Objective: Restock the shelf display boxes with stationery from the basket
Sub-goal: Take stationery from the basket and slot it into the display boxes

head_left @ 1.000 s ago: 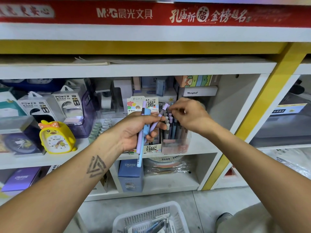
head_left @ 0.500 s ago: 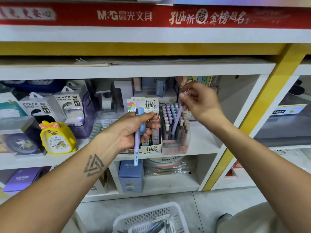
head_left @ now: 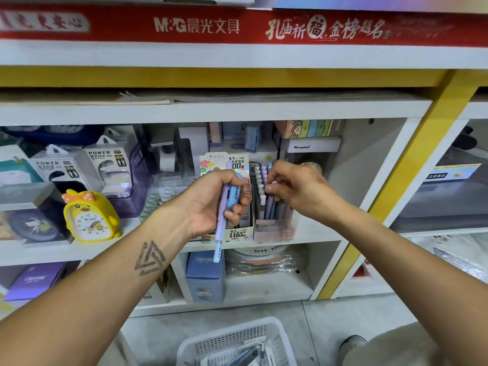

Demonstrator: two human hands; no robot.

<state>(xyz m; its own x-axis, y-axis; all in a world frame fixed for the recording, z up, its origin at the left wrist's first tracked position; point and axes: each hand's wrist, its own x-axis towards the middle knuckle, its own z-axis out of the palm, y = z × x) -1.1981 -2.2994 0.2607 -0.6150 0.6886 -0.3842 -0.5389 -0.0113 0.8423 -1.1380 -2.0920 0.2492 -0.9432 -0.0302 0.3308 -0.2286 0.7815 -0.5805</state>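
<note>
My left hand (head_left: pixel 214 199) is curled round two pens, a lilac pen (head_left: pixel 222 207) and a blue pen (head_left: pixel 232 199), held upright in front of the lead-refill box (head_left: pixel 237 232) on the shelf (head_left: pixel 311 228). At 3 o'clock from it, my right hand (head_left: pixel 295 188) pinches the top of a purple pen (head_left: pixel 270 204) standing among the others in the clear display box (head_left: pixel 274 228). The white basket (head_left: pixel 235 342) sits on the floor at 6 o'clock, stationery inside.
</note>
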